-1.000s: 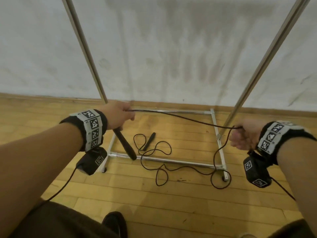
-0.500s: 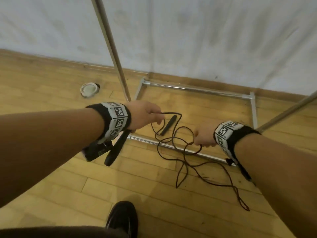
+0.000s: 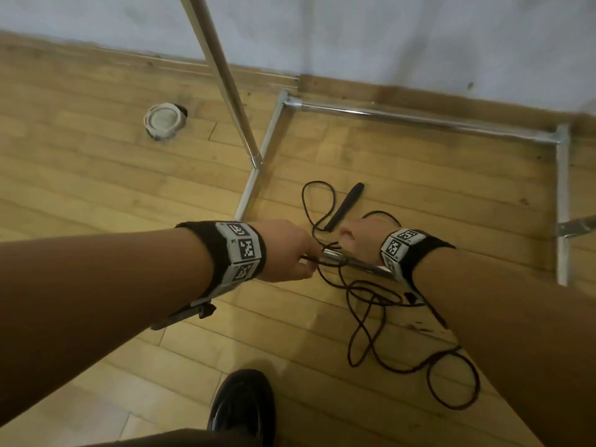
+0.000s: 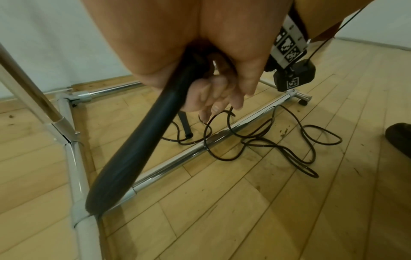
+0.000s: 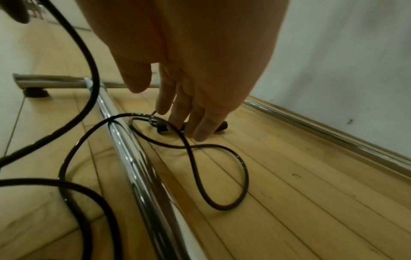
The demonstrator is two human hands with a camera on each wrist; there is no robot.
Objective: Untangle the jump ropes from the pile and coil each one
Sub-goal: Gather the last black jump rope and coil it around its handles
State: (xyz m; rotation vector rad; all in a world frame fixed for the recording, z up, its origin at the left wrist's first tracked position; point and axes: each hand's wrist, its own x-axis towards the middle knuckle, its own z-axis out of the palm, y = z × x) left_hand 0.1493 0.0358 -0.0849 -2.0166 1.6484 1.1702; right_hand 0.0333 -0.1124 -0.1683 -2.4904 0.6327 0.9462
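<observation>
A black jump rope cord [image 3: 364, 317] lies in loose loops over the front chrome bar [image 3: 358, 264] of a rack base. My left hand [image 3: 283, 250] grips one black handle [image 4: 142, 140], which sticks out below the wrist, and it pinches the cord beside the bar. The other black handle [image 3: 345, 206] lies on the floor inside the base. My right hand [image 3: 361, 237] reaches down with straight fingers [image 5: 200, 130] right at that handle [image 5: 222, 125] and holds nothing. Whether the fingers touch it is unclear.
The chrome rack base [image 3: 419, 119] rests on the wooden floor against a white wall, with a slanting upright pole [image 3: 222, 75] on its left side. A round white cap [image 3: 163, 119] is set in the floor at left. My dark shoe [image 3: 242, 408] is near the bottom.
Both hands dropped toward the floor and came close together. The right hand let go of the cord it held stretched and opened over the floor handle. The cord went slack.
</observation>
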